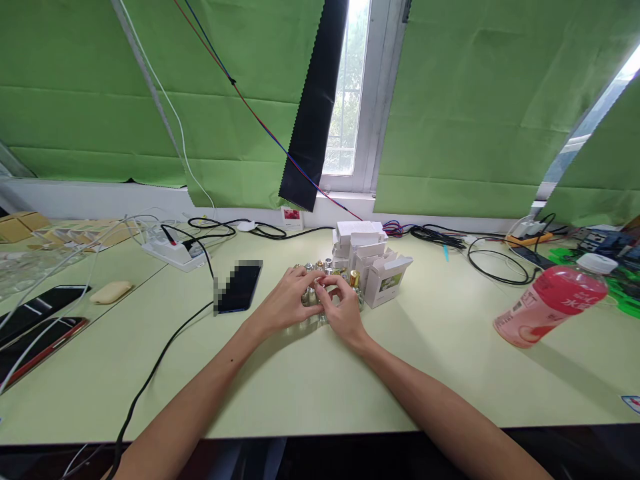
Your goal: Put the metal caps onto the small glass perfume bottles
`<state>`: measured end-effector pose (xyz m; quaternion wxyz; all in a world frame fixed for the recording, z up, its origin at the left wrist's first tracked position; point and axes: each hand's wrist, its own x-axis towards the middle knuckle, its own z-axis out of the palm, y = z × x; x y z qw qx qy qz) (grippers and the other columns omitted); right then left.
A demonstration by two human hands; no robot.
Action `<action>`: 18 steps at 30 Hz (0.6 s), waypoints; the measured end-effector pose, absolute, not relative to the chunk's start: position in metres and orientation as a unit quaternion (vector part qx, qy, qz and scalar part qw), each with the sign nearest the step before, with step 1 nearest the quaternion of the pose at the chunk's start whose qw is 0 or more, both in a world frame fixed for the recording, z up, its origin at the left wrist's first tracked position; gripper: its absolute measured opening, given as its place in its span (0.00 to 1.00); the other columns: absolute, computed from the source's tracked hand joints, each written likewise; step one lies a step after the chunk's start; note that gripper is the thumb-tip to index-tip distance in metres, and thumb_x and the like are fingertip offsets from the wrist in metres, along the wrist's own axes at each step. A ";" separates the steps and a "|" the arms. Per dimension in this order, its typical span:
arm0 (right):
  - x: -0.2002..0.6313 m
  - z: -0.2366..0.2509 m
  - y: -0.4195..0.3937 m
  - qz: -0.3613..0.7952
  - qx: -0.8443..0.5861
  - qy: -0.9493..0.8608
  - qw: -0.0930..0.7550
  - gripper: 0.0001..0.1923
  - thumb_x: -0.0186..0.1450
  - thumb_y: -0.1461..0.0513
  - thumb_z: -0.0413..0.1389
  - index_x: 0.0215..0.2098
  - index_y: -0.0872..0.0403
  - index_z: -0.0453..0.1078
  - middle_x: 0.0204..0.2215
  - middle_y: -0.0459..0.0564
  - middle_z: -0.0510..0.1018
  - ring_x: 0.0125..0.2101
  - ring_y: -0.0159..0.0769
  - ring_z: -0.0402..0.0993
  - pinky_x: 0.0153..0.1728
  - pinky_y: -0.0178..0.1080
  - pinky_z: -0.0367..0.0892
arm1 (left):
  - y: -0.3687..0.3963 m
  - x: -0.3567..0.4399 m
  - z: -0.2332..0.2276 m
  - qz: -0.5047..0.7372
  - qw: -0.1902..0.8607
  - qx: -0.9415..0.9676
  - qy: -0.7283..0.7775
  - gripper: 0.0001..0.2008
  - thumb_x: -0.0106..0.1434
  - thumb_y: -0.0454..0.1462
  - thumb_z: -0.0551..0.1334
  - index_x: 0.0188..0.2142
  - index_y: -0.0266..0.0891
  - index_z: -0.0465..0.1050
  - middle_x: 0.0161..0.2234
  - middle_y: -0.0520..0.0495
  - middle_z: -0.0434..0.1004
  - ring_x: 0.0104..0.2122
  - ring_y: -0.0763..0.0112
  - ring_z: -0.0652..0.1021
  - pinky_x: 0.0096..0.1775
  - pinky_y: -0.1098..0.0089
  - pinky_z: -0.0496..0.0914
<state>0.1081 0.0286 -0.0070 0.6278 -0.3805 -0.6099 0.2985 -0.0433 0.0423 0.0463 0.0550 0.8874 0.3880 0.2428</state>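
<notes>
My left hand (pixel 285 300) is closed around a small glass bottle (pixel 309 297), with thumb below and fingers above. At the bottle's top, my right hand (pixel 344 312) has its thumb and fingers pinched together; the fingers hide most of the cap. Right behind both hands stand several more small glass bottles with shiny caps, one of them gold-capped (pixel 355 277). A small white box (pixel 389 280) with its flap up is beside my right hand, in front of a group of similar white boxes (pixel 357 233).
To the left lie a black phone (pixel 243 287), a white power strip (pixel 175 253) and a black cable (pixel 165 357). A pink drink bottle (pixel 550 303) stands at the right. Coiled black cables (pixel 435 235) run along the back edge.
</notes>
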 end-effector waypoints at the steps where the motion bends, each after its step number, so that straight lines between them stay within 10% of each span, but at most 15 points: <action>1: 0.108 -0.007 0.029 0.300 -0.381 -0.609 0.628 0.08 0.67 0.56 0.56 0.39 0.52 0.71 0.38 0.50 0.77 0.38 0.37 0.74 0.36 0.38 0.69 | 0.042 -0.043 0.047 0.243 0.055 0.887 0.388 0.20 0.60 0.43 0.65 0.51 0.44 0.68 0.47 0.46 0.75 0.45 0.58 0.72 0.49 0.57 0.66; 18: 0.108 -0.005 0.028 0.343 -0.388 -0.583 0.627 0.10 0.64 0.55 0.60 0.38 0.52 0.69 0.37 0.48 0.76 0.36 0.36 0.73 0.35 0.37 0.69 | 0.041 -0.042 0.048 0.237 0.052 0.887 0.394 0.19 0.60 0.42 0.64 0.51 0.43 0.68 0.46 0.46 0.75 0.46 0.58 0.71 0.49 0.59 0.66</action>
